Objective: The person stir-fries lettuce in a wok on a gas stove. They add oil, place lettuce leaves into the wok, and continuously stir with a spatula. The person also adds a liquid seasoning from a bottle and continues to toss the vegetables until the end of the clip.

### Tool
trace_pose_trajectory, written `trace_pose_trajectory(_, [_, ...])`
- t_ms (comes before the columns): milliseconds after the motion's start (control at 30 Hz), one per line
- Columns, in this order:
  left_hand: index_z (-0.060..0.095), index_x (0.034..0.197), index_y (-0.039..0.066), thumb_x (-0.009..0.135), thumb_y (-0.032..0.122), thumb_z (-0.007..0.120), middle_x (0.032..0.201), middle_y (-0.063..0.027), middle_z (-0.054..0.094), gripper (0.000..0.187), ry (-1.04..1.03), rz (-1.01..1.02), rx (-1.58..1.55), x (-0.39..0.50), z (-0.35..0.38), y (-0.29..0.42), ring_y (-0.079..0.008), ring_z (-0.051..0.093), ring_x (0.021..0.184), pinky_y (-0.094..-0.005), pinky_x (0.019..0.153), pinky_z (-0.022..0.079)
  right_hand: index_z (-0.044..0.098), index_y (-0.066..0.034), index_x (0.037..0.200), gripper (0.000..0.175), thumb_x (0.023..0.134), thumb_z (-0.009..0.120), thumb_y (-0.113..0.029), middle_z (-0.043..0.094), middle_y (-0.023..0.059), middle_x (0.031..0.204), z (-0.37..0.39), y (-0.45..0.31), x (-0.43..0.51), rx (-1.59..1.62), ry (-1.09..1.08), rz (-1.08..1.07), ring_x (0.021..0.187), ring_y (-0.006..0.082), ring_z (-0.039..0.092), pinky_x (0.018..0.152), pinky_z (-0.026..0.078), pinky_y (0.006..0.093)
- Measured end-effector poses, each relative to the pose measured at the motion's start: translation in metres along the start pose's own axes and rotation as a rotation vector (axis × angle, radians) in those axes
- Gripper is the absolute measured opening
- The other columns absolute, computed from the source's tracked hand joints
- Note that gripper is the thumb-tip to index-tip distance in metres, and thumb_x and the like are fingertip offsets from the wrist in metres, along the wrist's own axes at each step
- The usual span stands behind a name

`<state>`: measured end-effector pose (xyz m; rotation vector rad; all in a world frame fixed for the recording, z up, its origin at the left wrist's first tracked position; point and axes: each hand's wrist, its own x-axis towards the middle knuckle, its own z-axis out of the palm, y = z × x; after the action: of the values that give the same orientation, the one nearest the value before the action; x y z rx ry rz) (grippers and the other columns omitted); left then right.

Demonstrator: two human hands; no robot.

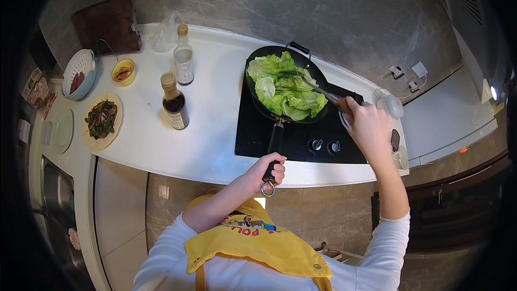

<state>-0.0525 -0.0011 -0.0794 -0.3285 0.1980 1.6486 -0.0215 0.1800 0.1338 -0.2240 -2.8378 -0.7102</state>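
A black wok (252, 93) on the black cooktop (252, 141) holds a heap of green lettuce leaves (282, 85). My left hand (266, 169) is closed around the wok's black handle (276, 139), below the pan. At the right of the wok, my right hand (361, 121) grips a cooking spatula (323, 90), whose dark blade end lies over the lettuce, partly among the leaves. Two control knobs (316, 144) are on the cooktop, between the two hands.
Two glass bottles (175, 107) stand on the white counter left of the cooktop. Farther left are a plate of cooked meat and greens (102, 120), a yellow bowl (123, 72), a colander (78, 74), a pale plate (62, 131) and a wooden cutting board (107, 24). A sink (60, 194) is at lower left.
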Motion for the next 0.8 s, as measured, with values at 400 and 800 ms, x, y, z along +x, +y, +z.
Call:
trace_pose_trajectory(400, [0.048,0.073,0.014,0.090,0.019,0.053,0.056,0.0080,0.041,0.018,0.011,-0.009,-0.001,-0.001,0.000,-0.001,-0.0027,0.038,0.044,-0.0187,0.042,0.033,0.061,-0.0174,0.115,0.037,0.078,0.066,-0.018,0.059,0.0081,0.072,0.037,-0.014,0.006,-0.025,0.087,-0.080,0.062,0.0261,0.064,0.048,0.047,0.0410])
trace_pose_trajectory(800, [0.046,0.073,0.014,0.086,0.018,0.058,0.056,0.0071,0.043,0.019,-0.019,-0.025,0.003,0.001,-0.003,0.002,-0.0038,0.039,0.044,-0.0196,0.042,0.034,0.066,-0.0129,0.093,0.021,0.077,0.068,-0.026,0.065,0.0144,0.070,0.016,0.032,-0.013,0.019,-0.116,0.120,0.065,0.0322,0.067,0.057,0.053,0.0430])
